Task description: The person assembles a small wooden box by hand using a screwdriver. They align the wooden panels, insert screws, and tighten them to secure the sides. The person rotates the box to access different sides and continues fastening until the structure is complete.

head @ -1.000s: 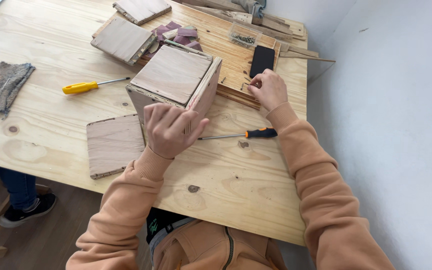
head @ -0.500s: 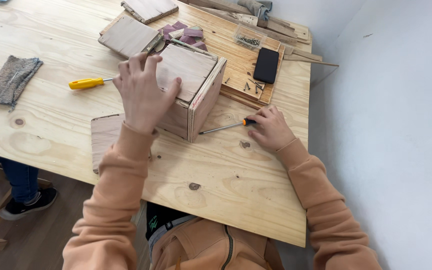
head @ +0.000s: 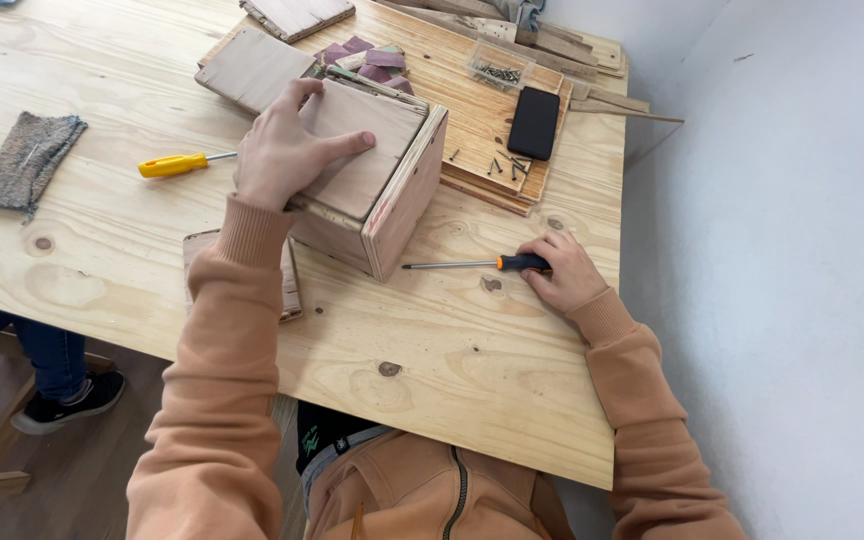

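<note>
Left hand (head: 287, 150) flat on wooden box (head: 392, 190); right hand (head: 564, 275) grips screwdriver (head: 482, 264) (lying on table).

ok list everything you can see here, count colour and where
wooden box: 1, pale wood, table centre
black-handled screwdriver: 1, black and orange, right of box
yellow screwdriver: 1, yellow handle, left of box
grey cloth: 1, grey, far left
wood panel: 1, pale, behind box
flat board: 1, pale, under left sleeve
sanding pieces: several, purple-red, behind box
black phone: 1, black, on plywood sheet
screw tray: 1, clear, far side
table: 1, light pine
left hand: on top of box
right hand: on black-handled screwdriver
</note>
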